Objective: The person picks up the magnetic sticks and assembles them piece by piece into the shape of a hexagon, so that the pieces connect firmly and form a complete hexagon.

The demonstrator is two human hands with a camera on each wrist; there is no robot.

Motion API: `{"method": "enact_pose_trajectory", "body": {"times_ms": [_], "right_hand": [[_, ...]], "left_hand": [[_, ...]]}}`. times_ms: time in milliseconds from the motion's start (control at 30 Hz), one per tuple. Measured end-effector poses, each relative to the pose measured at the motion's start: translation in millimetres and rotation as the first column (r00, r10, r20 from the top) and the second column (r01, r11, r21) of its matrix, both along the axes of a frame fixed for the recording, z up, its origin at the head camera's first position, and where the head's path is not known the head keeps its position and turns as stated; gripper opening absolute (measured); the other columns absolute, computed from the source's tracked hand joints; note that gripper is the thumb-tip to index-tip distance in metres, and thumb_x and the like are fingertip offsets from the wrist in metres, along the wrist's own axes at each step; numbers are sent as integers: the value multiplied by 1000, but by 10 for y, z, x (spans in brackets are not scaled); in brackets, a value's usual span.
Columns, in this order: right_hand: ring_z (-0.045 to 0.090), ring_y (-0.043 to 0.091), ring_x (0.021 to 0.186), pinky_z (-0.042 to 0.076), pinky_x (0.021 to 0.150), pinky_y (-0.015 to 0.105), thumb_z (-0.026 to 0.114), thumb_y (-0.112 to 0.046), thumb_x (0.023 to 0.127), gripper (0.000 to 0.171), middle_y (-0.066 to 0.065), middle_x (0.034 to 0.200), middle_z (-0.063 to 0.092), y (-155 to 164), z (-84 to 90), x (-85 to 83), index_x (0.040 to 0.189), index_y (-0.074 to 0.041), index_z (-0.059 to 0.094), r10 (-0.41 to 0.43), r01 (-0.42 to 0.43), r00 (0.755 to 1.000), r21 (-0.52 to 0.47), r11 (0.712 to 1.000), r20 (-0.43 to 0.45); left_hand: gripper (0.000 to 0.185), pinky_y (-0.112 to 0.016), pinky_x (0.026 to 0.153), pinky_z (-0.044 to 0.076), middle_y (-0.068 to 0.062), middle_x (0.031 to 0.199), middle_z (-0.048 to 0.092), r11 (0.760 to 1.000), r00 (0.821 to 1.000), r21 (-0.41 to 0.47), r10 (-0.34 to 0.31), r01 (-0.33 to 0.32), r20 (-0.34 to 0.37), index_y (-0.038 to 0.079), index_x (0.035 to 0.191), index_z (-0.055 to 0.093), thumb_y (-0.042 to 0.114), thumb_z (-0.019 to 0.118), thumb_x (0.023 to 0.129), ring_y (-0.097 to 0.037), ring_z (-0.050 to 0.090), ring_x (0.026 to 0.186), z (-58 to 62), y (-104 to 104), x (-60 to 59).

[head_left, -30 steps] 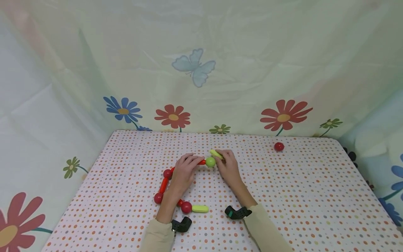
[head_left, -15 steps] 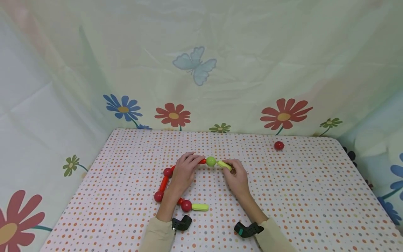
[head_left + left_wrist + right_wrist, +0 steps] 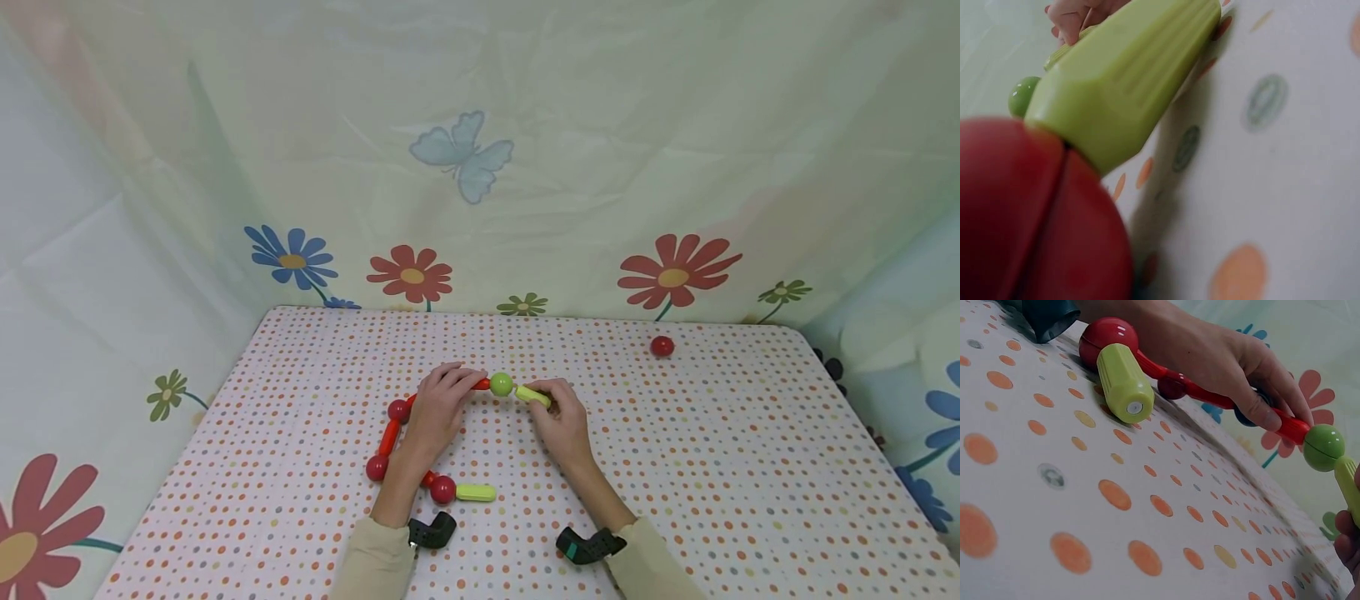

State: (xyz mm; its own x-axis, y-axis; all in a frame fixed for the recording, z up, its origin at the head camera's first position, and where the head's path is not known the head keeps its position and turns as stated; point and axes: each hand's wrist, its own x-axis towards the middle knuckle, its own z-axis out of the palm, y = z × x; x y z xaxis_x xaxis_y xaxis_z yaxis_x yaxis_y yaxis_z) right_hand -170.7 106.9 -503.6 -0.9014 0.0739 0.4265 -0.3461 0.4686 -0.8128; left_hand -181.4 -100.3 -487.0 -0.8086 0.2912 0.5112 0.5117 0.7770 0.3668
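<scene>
A chain of red rods and red balls (image 3: 398, 410) lies on the dotted tablecloth (image 3: 712, 467). My left hand (image 3: 459, 387) pinches the far red rod (image 3: 481, 385), also seen in the right wrist view as red rod (image 3: 1285, 428). A green ball (image 3: 501, 384) sits on that rod's end. My right hand (image 3: 546, 397) pinches a yellow-green rod (image 3: 529, 394) whose tip touches the green ball (image 3: 1324, 447). At the chain's near end another yellow-green rod (image 3: 476, 492) joins a red ball (image 3: 442, 489); the left wrist view shows this rod (image 3: 1129, 75) close up.
A loose red ball (image 3: 662, 346) lies at the table's far right. Flowered sheeting (image 3: 480, 167) hangs round the back and both sides. Black wrist cameras (image 3: 588, 546) sit on both sleeves.
My right hand swung the yellow-green rod from behind the green ball down to its right side, where it now touches the ball. The left hand has stayed put.
</scene>
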Motion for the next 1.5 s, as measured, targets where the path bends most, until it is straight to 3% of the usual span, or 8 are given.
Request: {"method": "enact_pose_trajectory", "body": {"times_ms": [400, 933, 1200, 1500], "right_hand": [[49, 7, 78, 44, 67, 15, 61, 1, 84, 20, 6, 98, 62, -4, 31, 18, 101, -6, 67, 17, -17, 1000, 1, 1000, -2], [49, 8, 77, 42, 65, 16, 61, 0, 85, 20, 5, 98, 62, -2, 16, 14, 102, -8, 68, 33, -33, 999, 1, 999, 11], [48, 8, 78, 42, 66, 16, 62, 0, 84, 21, 5, 99, 62, -4, -4, 9, 102, -8, 68, 23, -23, 1000, 9, 1000, 2], [49, 7, 80, 44, 68, 17, 61, -1, 85, 19, 6, 100, 62, 2, -10, 1, 102, -8, 67, 18, -19, 1000, 16, 1000, 3]], "left_hand": [[36, -49, 102, 47, 2, 118, 69, 1000, 1000, 4, -3, 3, -23, 21, 125, 65, 11, 68, 90, -25, 54, 125, 2, 6, 4], [37, -47, 105, 45, 3, 120, 68, 1000, 1000, -23, 6, -6, 8, 24, 126, 64, 14, 67, 91, -22, 53, 127, 1, 2, 4], [34, -47, 105, 45, 3, 118, 69, 1000, 1000, -17, 11, -11, -24, 23, 124, 65, 13, 66, 91, -22, 54, 126, -4, 17, 11], [37, -47, 109, 41, 2, 119, 66, 994, 999, -105, 14, -17, -29, 22, 127, 62, 14, 67, 91, -18, 58, 117, 44, 43, 20]]}}
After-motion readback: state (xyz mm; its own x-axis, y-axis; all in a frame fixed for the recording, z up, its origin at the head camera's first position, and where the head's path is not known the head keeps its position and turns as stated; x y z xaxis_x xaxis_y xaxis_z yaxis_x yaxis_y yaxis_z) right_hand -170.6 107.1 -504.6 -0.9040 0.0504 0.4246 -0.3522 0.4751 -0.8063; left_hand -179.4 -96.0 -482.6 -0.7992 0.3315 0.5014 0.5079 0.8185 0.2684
